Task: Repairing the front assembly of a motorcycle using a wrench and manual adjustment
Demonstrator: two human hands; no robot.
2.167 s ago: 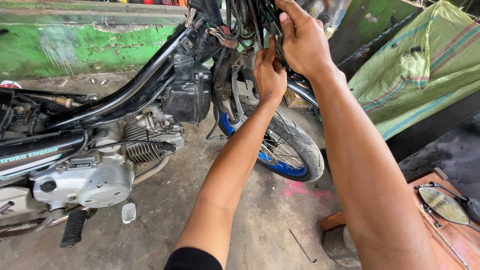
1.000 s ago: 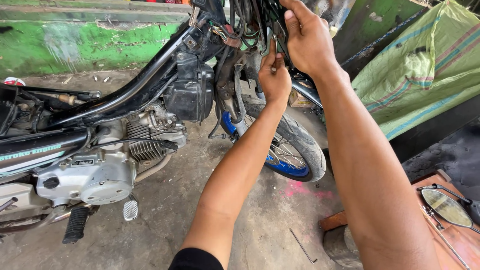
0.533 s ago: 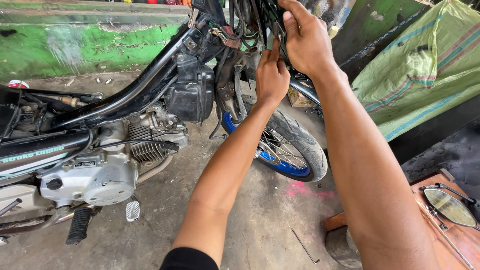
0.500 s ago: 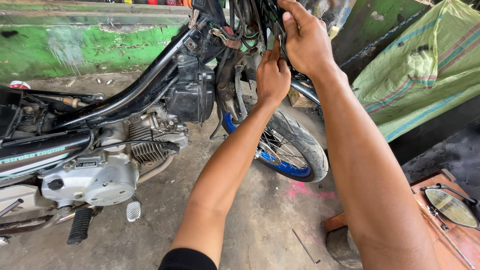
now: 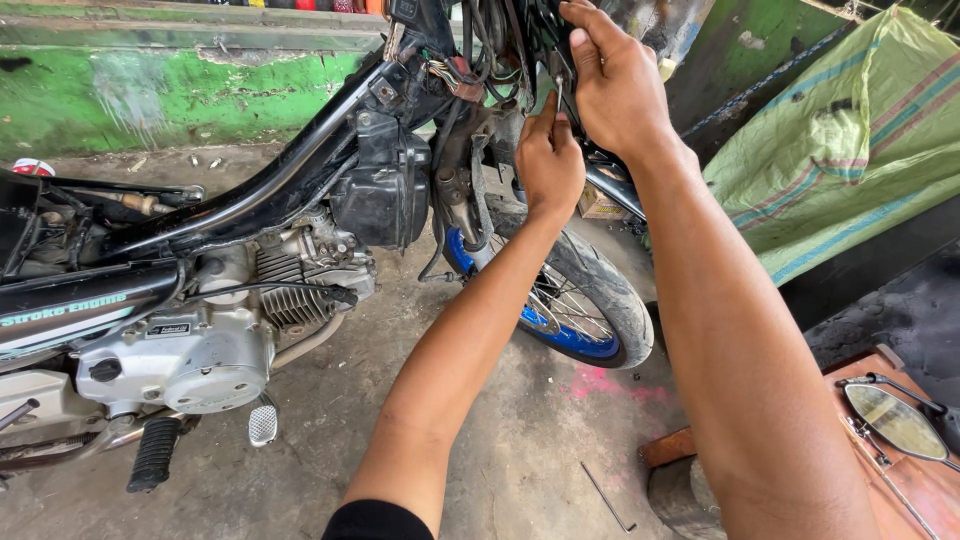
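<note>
Fingers of both hands pinch wiring (image 5: 480,60) at the steering head; left hand (image 5: 548,160) below right hand (image 5: 615,85), grip apparently closed.

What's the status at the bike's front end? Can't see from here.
Left hand pinching a thin metal piece at the steering head. Right hand gripping the wiring bundle above. Front wheel directly below.

left hand (image 5: 548,160) slightly higher, view shifted

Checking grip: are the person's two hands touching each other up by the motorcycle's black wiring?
Touching. The head view shows the left hand pressed against the right hand, no gap visible.
</note>
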